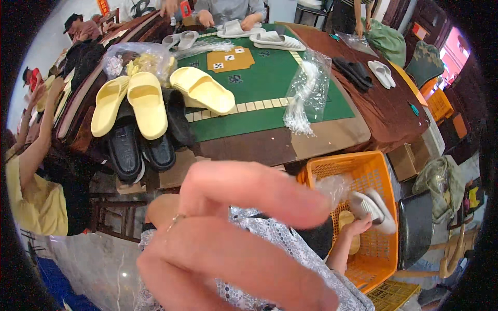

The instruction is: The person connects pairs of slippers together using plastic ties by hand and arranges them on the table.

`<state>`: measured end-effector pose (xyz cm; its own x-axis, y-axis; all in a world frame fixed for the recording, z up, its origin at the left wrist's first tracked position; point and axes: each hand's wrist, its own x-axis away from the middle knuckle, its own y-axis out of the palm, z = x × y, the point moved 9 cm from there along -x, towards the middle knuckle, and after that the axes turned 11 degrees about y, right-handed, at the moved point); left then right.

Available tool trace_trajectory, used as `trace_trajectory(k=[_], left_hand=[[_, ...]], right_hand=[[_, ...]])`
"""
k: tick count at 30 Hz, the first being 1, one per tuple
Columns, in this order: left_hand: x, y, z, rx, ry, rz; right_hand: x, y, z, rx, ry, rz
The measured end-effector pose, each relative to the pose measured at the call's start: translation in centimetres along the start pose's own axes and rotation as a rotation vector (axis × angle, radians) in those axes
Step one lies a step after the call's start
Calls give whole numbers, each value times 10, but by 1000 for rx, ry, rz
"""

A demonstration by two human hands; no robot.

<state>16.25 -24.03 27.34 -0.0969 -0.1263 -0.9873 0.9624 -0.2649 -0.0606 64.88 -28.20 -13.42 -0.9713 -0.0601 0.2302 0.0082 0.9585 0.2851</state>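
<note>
My left hand [228, 243] is raised very close to the camera, with a thin ring on one finger. Its fingers are bent and spread apart, and nothing shows between them. My right hand [358, 226] is at the right, over an orange plastic crate [386, 171], gripping a pair of light grey slippers [383, 210]. Inside the crate lie a tan slipper [345, 220] and a clear plastic bag [334, 186]. The big left hand hides part of my lap and the near table edge.
Yellow slippers [148, 103] lie on black slippers [127, 150] at the table's left. A bag of white ties [308, 93] rests on the green mat [270, 78]. Across the table, a person's hands [251, 22] touch grey slippers. Black slides [353, 72] lie on the brown cloth.
</note>
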Motion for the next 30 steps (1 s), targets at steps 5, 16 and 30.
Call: trace_trajectory(k=[5,16,30], left_hand=[[-5,-75,-14,33,58,132],[95,-97,-160,-1062,-508,-398],[192,-141,-223,-947,-803,-331]], right_hand=[[87,98,-70,160,-308,-521],[403,268,-104,676,-1377,-1567],[375,260,-92,946,-1563,-1472]])
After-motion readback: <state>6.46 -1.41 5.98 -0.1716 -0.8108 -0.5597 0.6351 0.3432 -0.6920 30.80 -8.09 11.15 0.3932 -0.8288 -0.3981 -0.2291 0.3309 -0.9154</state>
